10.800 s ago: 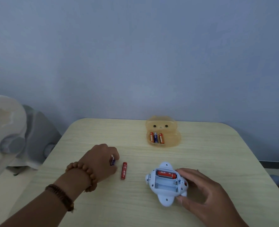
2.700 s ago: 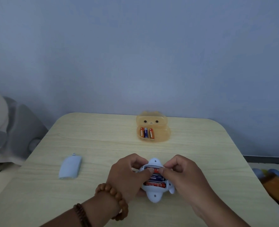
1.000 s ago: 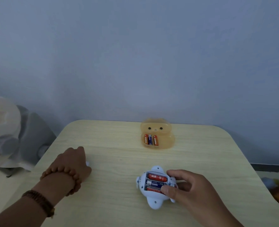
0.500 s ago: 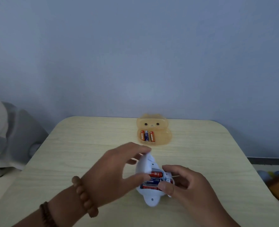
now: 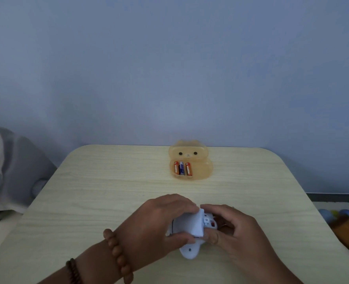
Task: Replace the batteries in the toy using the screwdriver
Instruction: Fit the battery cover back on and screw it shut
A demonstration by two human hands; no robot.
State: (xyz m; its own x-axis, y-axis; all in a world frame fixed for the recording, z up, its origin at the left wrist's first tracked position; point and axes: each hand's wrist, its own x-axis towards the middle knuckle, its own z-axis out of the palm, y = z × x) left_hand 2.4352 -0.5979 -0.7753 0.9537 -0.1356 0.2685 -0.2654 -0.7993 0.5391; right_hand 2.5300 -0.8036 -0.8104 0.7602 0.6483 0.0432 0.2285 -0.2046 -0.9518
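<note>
The white toy (image 5: 190, 250) lies belly-up near the table's front edge. My left hand (image 5: 159, 220) pinches the pale blue battery cover (image 5: 191, 223) between thumb and fingers, holding it tilted over the battery compartment. My right hand (image 5: 231, 228) grips the toy's right side, fingers curled against it. The cover hides most of the batteries inside. No screwdriver is in view.
An orange bear-shaped box (image 5: 190, 159) stands open at the back of the wooden table (image 5: 99, 191), with three batteries (image 5: 182, 168) lying in it. A grey-white object (image 5: 9, 171) sits off the table's left side. Coloured items (image 5: 347, 226) lie on the floor at right.
My left hand fetched the battery cover from the table's left side and brought it down over the toy's compartment. My right hand stayed on the toy.
</note>
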